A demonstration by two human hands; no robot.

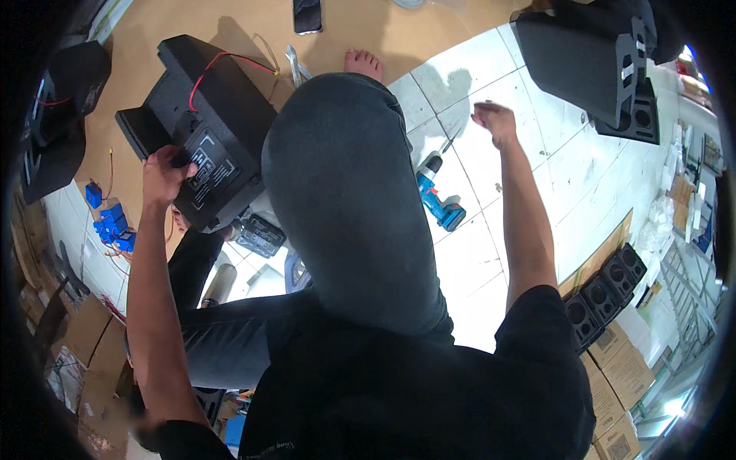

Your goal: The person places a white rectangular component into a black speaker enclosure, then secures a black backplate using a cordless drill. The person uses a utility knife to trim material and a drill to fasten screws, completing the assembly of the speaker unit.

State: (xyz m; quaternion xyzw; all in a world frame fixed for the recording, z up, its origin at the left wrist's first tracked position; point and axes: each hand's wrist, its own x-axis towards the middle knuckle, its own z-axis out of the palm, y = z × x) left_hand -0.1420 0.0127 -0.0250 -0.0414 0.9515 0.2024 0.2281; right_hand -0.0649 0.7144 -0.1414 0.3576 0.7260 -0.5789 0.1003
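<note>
My left hand [162,178] is closed on the near left part of a large black box [222,115], beside a panel [208,170] with pale printing. A red wire [205,77] with a yellow connector comes out of the box top. My right hand [497,124] hangs over the white tiles, fingers loosely apart, with nothing visible in it. Just below and left of it a blue and black cordless drill [435,195] lies on the floor, its long bit pointing up and right. My raised knee [337,146] stands between the two hands.
Blue wired packs [113,222] lie at left, near another black box [73,84]. A phone [307,15] and metal pliers-like tool [294,65] rest on brown sheeting. A dark power tool [259,234] sits by my leg. Black cabinets [575,54], speakers [602,299] and cartons [617,368] stand right.
</note>
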